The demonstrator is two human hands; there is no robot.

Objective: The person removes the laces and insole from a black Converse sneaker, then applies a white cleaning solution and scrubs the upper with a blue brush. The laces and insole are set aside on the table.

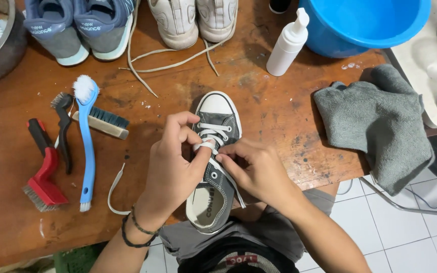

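while the grey shoe (217, 167) lies toe-away at the bench (279, 111) edge, heel over the lap so the eyelets face up, the left hand (170, 169) pinches the white lace (206, 145) and the right hand (251, 169) grips the lace beside it. brushes (84, 136) lie left, a grey cloth (375, 121) right, a blue basin (365, 23) and a bottle (287, 45) beyond.

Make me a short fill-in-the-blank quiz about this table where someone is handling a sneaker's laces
1. Both hands, left hand and right hand, pinch the white lace of a ____ sneaker.
2. The long brush left of the sneaker has a ____ handle.
3. The white pump bottle stands beside a blue ____.
4. A grey ____ lies at the table's right edge.

Missing words: grey; blue; bucket; cloth
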